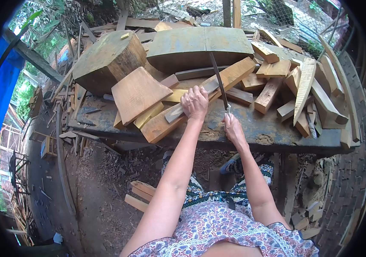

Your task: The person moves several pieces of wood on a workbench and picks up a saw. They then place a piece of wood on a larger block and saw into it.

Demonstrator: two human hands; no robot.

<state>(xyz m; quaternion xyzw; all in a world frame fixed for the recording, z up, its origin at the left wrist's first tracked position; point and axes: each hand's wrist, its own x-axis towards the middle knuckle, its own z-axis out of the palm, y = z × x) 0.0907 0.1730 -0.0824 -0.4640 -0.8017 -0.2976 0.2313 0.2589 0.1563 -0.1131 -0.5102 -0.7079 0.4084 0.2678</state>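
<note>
My left hand (194, 102) is closed over a narrow greyish wood strip (175, 114), pressing it down on a long thick wooden beam (234, 73). The beam lies slantwise across the workbench (251, 124). In my right hand (233, 127), the fingers are wrapped round the light handle of a long dark blade (219, 79). The blade points away from me and crosses over the beam, just right of my left hand. Whether its edge touches the strip I cannot tell. A flat, flared wood piece (139, 94) lies left of my left hand.
Two large wood blocks (106, 58) (191, 43) stand at the back of the bench. Several offcuts (269, 92) are piled at the right. Wood pieces (140, 195) lie on the ground at lower left, and a wire fence (272, 17) is behind.
</note>
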